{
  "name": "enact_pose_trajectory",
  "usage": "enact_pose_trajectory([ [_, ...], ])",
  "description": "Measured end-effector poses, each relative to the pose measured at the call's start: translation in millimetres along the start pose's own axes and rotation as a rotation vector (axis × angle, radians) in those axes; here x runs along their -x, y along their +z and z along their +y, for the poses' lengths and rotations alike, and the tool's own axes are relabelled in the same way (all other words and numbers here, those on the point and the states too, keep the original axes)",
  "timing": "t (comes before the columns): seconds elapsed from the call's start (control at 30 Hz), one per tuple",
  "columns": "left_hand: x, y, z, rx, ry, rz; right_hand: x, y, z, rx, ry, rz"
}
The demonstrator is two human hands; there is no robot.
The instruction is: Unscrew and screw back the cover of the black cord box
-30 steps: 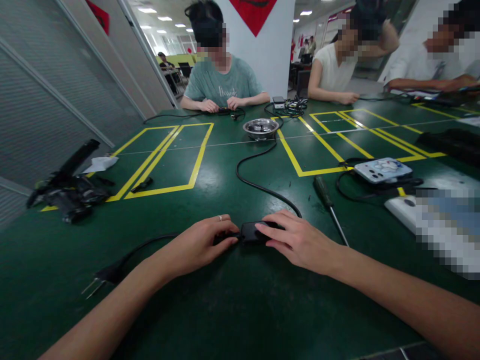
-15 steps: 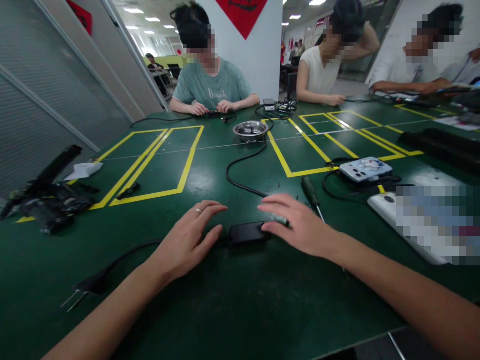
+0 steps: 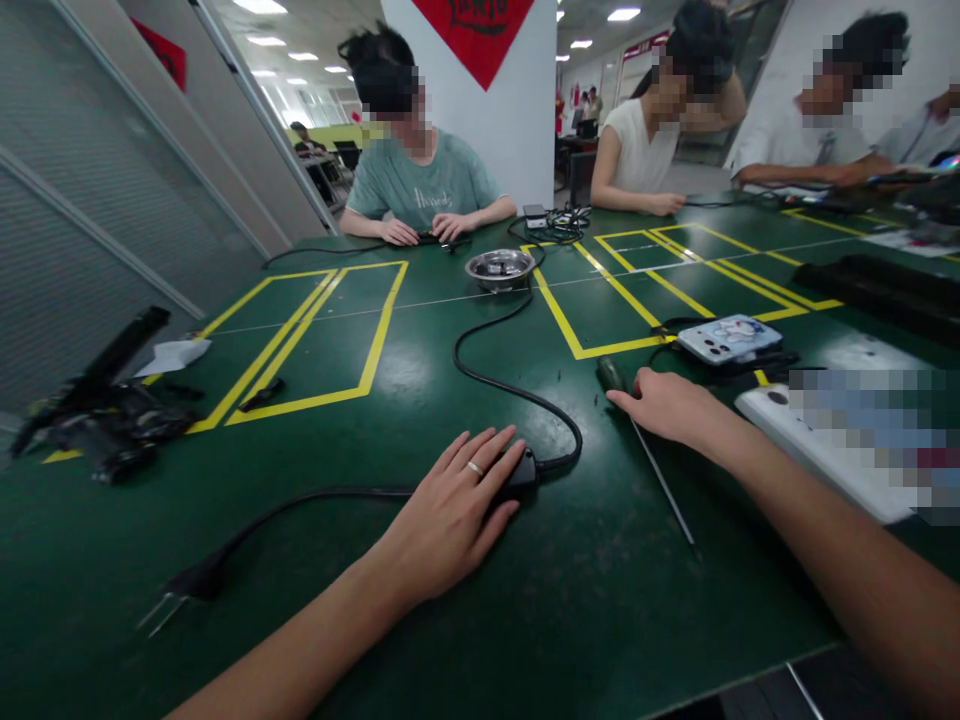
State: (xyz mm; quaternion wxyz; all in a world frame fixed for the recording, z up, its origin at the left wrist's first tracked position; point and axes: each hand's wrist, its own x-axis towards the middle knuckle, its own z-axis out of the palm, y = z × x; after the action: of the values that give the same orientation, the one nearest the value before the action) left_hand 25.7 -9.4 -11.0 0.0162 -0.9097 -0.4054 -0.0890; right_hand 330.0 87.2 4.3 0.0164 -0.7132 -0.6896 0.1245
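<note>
My left hand lies over a small black box in the middle of a black power cord. Its fingers are stretched across the top, with the thumb apart at the near side; most of the box is hidden. To the left, the cord ends in a two-pin plug. My right hand is closed at the green handle of a screwdriver, thumb across it and fingers curled at its right side. The screwdriver's long metal shaft points toward me, tip near the table.
A metal bowl holding small parts stands mid-table. On the right are a phone and a white slab-like object. Black parts lie at left, with a small black piece nearby. Several people sit across the green table.
My left hand has moved right onto the black box. My right hand has left the box and moved right and up to the screwdriver's handle.
</note>
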Motion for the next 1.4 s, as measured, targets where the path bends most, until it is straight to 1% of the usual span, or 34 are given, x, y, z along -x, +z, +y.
enact_pose_trajectory([
  [0.07, 3, -1, -1, 0.013, 0.091, 0.078, -2, 1, -4, -0.061, -0.028, 0.005],
  [0.13, 6, -3, -1, 0.05, 0.223, 0.149, -4, 2, -6, -0.142, -0.045, 0.0],
  [0.2, 7, -4, 0, 0.08, 0.311, 0.194, -7, 0, -6, -0.256, -0.051, -0.019],
  [0.33, 7, -4, -1, 0.058, 0.294, 0.207, -8, -13, -4, -0.558, -0.08, -0.05],
  [0.4, 6, -3, -3, 0.056, 0.276, 0.197, -5, -22, -6, -0.865, -0.145, -0.049],
  [0.5, 5, -2, -6, 0.061, 0.252, 0.177, 1, -29, -11, -1.449, -0.244, -0.062],
  [0.53, 5, -3, -6, 0.06, 0.247, 0.173, 3, -29, -13, -1.574, -0.263, -0.043],
  [0.57, 5, -3, -6, 0.059, 0.242, 0.17, 3, -27, -15, -1.628, -0.272, 0.006],
  [0.6, 4, -3, -6, 0.059, 0.239, 0.167, 3, -24, -17, -1.645, -0.276, 0.096],
  [0.67, 4, -3, -5, 0.065, 0.24, 0.161, 2, -16, -19, -1.626, -0.273, 0.338],
  [0.73, 4, -3, -5, 0.072, 0.24, 0.161, -1, -7, -19, -1.594, -0.257, 0.539],
  [0.77, 4, -3, -5, 0.075, 0.238, 0.161, -2, -4, -19, -1.578, -0.246, 0.61],
  [0.83, 4, -3, -5, 0.08, 0.232, 0.164, -2, 1, -20, -1.525, -0.236, 0.698],
  [0.93, 3, -2, -5, 0.085, 0.233, 0.16, 2, 5, -24, -1.357, -0.269, 0.815],
  [1.03, 3, -2, -6, 0.087, 0.234, 0.151, 9, 9, -30, -1.217, -0.339, 0.885],
  [1.13, 3, -2, -5, 0.086, 0.228, 0.145, 11, 14, -34, -1.143, -0.391, 0.909],
  [1.27, 3, -2, -5, 0.088, 0.218, 0.14, 11, 16, -33, -1.12, -0.431, 0.86],
  [1.4, 4, -2, -5, 0.091, 0.215, 0.132, 12, 15, -34, -1.146, -0.416, 0.812],
])
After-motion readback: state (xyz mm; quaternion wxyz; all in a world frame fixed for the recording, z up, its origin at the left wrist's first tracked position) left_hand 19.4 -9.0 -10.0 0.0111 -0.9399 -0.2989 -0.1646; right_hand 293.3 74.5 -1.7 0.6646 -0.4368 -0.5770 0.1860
